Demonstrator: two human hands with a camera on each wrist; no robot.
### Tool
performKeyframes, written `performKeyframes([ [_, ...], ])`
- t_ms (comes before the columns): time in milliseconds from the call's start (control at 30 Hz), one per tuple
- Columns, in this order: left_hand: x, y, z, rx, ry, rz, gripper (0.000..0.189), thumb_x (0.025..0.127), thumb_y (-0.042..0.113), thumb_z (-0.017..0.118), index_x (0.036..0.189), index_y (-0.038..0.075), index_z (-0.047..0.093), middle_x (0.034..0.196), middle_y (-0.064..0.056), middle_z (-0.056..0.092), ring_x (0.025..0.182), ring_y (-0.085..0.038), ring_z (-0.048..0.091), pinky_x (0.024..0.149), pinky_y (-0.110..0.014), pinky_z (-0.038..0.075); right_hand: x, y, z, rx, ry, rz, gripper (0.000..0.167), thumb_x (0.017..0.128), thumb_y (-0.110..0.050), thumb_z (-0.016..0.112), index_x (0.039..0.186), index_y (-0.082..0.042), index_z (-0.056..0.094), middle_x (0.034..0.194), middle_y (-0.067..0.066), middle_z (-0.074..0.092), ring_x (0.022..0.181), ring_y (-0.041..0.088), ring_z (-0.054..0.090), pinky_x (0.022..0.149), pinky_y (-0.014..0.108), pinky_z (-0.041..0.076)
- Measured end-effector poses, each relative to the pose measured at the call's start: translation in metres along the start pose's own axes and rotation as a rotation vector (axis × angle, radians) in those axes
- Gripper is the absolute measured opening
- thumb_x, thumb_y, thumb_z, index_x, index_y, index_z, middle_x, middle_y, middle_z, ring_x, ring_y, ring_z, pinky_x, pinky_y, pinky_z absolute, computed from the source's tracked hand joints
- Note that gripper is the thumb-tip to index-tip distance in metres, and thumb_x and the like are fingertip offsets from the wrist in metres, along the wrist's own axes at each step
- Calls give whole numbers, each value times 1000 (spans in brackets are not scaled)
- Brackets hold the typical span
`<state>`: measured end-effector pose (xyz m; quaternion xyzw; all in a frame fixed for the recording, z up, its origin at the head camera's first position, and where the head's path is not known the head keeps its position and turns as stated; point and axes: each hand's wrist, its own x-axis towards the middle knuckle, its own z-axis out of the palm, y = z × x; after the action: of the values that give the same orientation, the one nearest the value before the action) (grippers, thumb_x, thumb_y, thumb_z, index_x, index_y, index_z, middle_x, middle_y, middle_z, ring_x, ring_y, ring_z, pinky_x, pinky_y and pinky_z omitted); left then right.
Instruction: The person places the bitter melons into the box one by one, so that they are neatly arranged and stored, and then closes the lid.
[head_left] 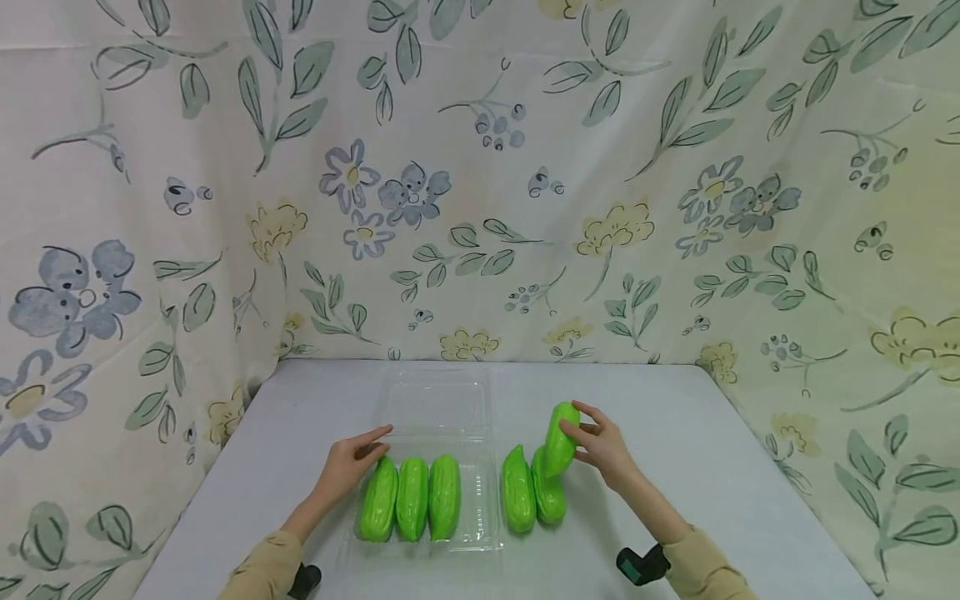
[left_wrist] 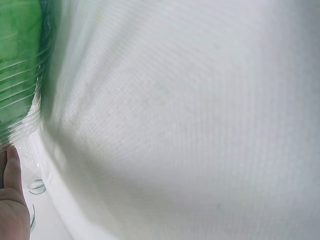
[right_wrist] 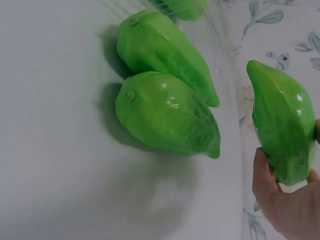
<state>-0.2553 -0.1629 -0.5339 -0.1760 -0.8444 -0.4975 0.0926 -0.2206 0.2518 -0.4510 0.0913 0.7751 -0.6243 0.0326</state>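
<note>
My right hand (head_left: 603,446) grips a glossy green papaya-like fruit (head_left: 561,437), raised with its tapered end up in the right wrist view. Below it, two more such fruits, a left one (head_left: 517,492) and a right one (head_left: 551,496), lie side by side on the table; the held one partly covers the right one. Three others, among them the middle fruit (head_left: 412,498), lie in a row in a clear plastic clamshell box (head_left: 480,500). My left hand (head_left: 352,462) touches the box's upper left corner with extended fingers, close to the leftmost fruit (head_left: 378,500).
The box's clear lid (head_left: 435,400) lies folded back toward the far edge of the white table (head_left: 637,392). Bare box floor shows right of the row of three. A floral curtain (head_left: 480,192) hangs behind the table and along its sides.
</note>
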Motion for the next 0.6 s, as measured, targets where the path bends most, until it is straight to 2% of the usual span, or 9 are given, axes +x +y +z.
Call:
performKeyframes([
  [433, 0, 0, 1, 10, 3, -27, 37, 90, 18, 65, 126, 8, 62, 120, -14, 66, 99, -17, 69, 79, -16, 52, -8, -4, 20, 49, -28, -11, 59, 91, -26, 65, 143, -13, 40, 128, 26, 50, 97, 17, 62, 86, 40, 55],
  [600, 0, -1, 1, 20, 7, -10, 36, 91, 18, 64, 125, 7, 62, 120, -11, 67, 98, -17, 69, 79, -16, 52, -12, -7, 27, 57, -44, -20, 59, 91, -26, 65, 143, -13, 40, 128, 26, 50, 96, 17, 62, 86, 41, 55],
])
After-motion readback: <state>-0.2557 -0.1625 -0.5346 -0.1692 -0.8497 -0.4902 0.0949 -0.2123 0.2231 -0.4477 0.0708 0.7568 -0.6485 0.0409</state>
